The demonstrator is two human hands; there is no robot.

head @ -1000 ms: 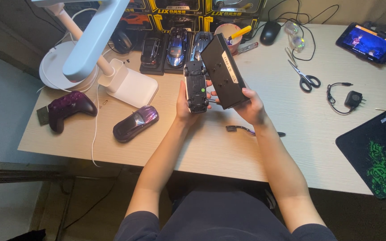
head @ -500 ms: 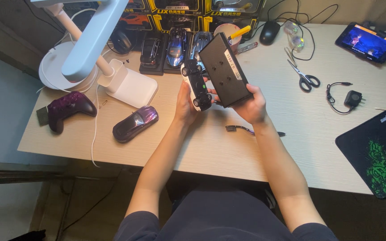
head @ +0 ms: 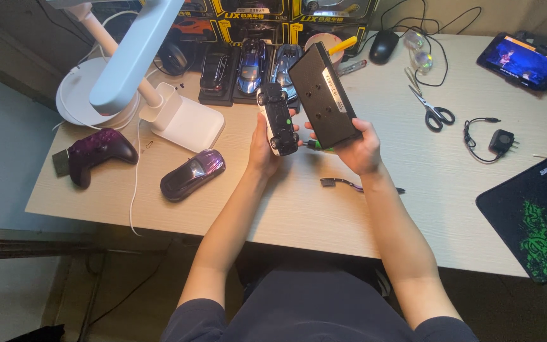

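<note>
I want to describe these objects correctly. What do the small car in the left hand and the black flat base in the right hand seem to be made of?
The small car in the left hand looks like glossy painted metal or plastic; it shows highlights. The black flat base in the right hand appears to be matte hard plastic, with screw holes.

A pale wood-grain table (head: pixel 425 202) is carrying a white desk lamp (head: pixel 182 120), a purple game controller (head: pixel 99 151), a dark purple toy car (head: pixel 192 174), scissors (head: pixel 430 107), a black mouse (head: pixel 384 45), a phone (head: pixel 522 60), a black-and-green mouse pad (head: pixel 533 215) and three boxed model cars (head: pixel 245 69) lying side by side.
</note>
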